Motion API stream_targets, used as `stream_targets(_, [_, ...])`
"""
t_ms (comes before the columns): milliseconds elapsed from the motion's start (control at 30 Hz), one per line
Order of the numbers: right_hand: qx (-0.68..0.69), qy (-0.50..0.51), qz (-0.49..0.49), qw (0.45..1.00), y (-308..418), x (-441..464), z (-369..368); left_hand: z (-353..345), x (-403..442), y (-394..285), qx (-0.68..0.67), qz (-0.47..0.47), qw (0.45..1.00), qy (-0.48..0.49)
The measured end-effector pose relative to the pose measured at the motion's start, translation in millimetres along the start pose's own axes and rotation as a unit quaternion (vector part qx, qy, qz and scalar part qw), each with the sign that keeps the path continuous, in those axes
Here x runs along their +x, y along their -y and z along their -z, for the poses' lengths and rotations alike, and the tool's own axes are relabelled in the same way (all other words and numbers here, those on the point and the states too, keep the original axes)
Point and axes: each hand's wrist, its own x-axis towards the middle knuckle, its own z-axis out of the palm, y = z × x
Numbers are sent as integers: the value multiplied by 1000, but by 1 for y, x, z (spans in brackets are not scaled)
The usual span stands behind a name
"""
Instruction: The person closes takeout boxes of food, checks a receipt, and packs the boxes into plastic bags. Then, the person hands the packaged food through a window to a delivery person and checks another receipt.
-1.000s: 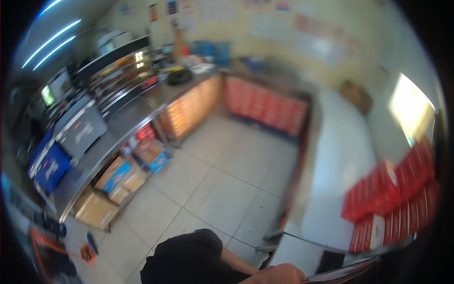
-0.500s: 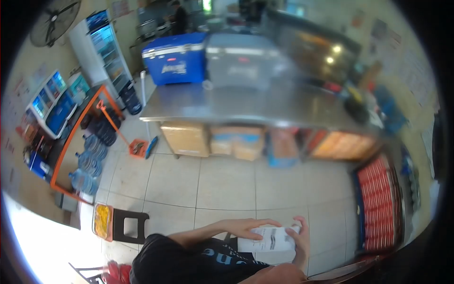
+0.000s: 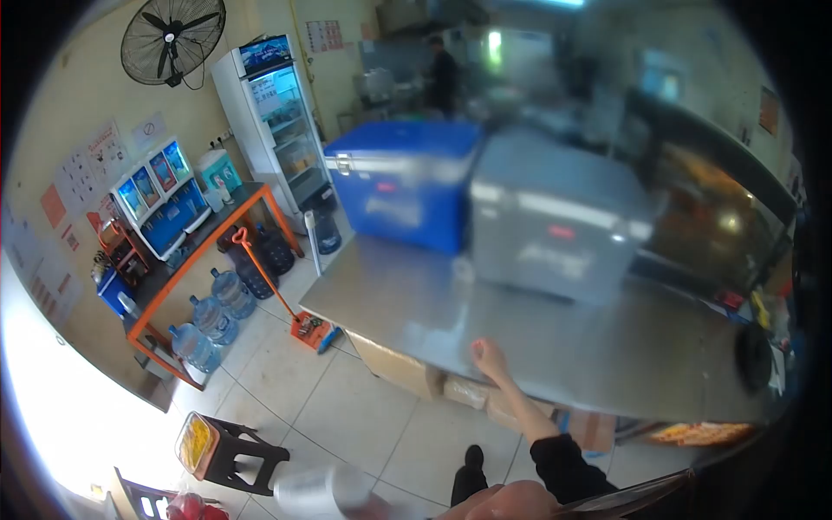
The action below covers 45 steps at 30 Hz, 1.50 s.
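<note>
Low in the head view, a white box point(image 3: 321, 492) is smeared by motion. My left hand point(image 3: 378, 508), also blurred and partly cut off by the bottom edge, is on the right end of the box and appears to hold it. My right hand point(image 3: 490, 359) is stretched forward over the front edge of the metal counter point(image 3: 390, 290). Its fingers are curled closed, with a small red spot at the fingertips that I cannot make out. Whether this hand touches the counter top is unclear.
Blue point(image 3: 399, 186) and grey point(image 3: 555, 217) cooler boxes stand on the counter. At left are a dark stool point(image 3: 243, 459) bearing a tub of yellow stuff point(image 3: 198, 444), water jugs point(image 3: 212, 321) and an orange dustpan point(image 3: 310, 331). A person point(image 3: 442, 76) stands at the back.
Both hands were on the white box before; now my right hand is away from it, forward at the counter. The box has swung left with my left hand. The view has moved closer to the counter.
</note>
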Motion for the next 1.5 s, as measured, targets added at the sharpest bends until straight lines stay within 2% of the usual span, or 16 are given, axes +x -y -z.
stream_targets(200, [-133, -212, 176, 952, 12, 216, -12, -114, 61, 0, 112, 87, 990, -1])
stream_targets(333, [-113, -135, 112, 978, -7, 261, -24, -158, 75, 7, 140, 91, 986, 17])
stream_targets(367, [13, -102, 103, 989, 4, 249, -5, -166, 77, 9, 142, 89, 986, 25])
stream_targets(433, [133, -67, 82, 985, 27, 205, 39, -180, 75, 14, 134, 77, 987, 45])
stream_targets(500, [541, 69, 27, 838, 47, 140, 90, -192, 63, 16, 123, 81, 987, 68])
stream_targets(600, [609, 65, 33, 790, 73, 23, 169, -216, 35, 26, 88, 117, 981, 124])
stream_targets(700, [601, 24, 73, 795, 71, -79, 212, -217, -7, 0, 78, 121, 941, 305])
stream_targets(833, [502, -93, 110, 853, 44, -213, 248, -210, -90, -22, 23, 138, 925, 352])
stream_targets(900, [63, -202, 6, 977, 36, -276, 265, -202, -135, -28, 10, 66, 920, 386])
stream_targets(1033, [293, -71, -69, 951, -2, -382, 282, -199, -220, -72, -31, -39, 871, 489])
stream_targets(1100, [589, -23, -227, 776, -1, -416, 304, -190, -264, -97, -93, -110, 829, 540])
stream_targets(1167, [633, -66, -206, 744, -16, -435, 323, -196, -301, -118, -154, -123, 821, 535])
stream_targets(1233, [793, -249, -64, 553, -26, -450, 339, -217, -330, -135, -176, -106, 813, 545])
stream_targets(1433, [750, -347, -1, 562, -109, -509, 410, -296, -416, -204, -208, -97, 767, 599])
stream_targets(1467, [620, -321, -90, 710, -128, -522, 430, -311, -434, -221, -211, -90, 758, 610])
stream_targets(1500, [581, -306, -113, 745, -149, -529, 449, -328, -453, -237, -213, -92, 758, 609])
